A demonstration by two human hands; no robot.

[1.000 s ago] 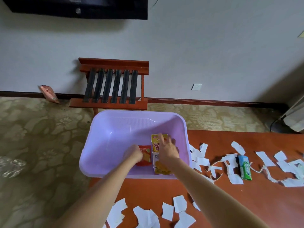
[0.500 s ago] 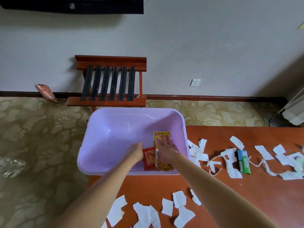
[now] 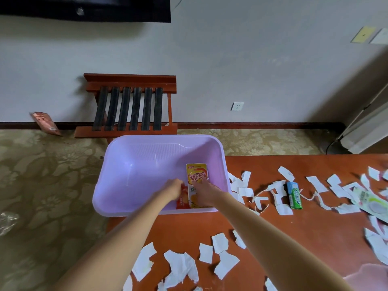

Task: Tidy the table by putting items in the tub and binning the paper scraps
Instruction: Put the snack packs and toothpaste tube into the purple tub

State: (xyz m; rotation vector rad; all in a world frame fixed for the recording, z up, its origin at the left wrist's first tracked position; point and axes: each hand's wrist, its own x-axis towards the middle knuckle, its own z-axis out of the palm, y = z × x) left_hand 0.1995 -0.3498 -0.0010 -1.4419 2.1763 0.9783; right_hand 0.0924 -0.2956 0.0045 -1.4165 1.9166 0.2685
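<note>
A lilac plastic tub point(image 3: 130, 164) stands at the left end of the red-brown table point(image 3: 315, 234). Both my hands reach into its near right corner. My left hand point(image 3: 173, 189) is closed on a small red snack packet point(image 3: 182, 199) low against the tub floor. My right hand point(image 3: 202, 191) lies on the lower half of a yellow-orange drink carton point(image 3: 197, 174) lying flat in the tub; its grip is partly hidden. White paper scraps point(image 3: 219, 242) are strewn over the table. A green gum pack point(image 3: 294, 195) lies among them to the right.
A pale green-and-white packet point(image 3: 370, 203) lies near the table's right edge. A wooden luggage rack point(image 3: 130, 106) stands against the wall behind the tub. Patterned carpet lies left of the table, with a red packet point(image 3: 45, 122) by the skirting board. A pink object point(image 3: 369, 277) shows at the lower right.
Both hands have sunk lower and nearer in the tub, and the red packet and the carton have come down with them toward the near right corner. The camera has tilted slightly.
</note>
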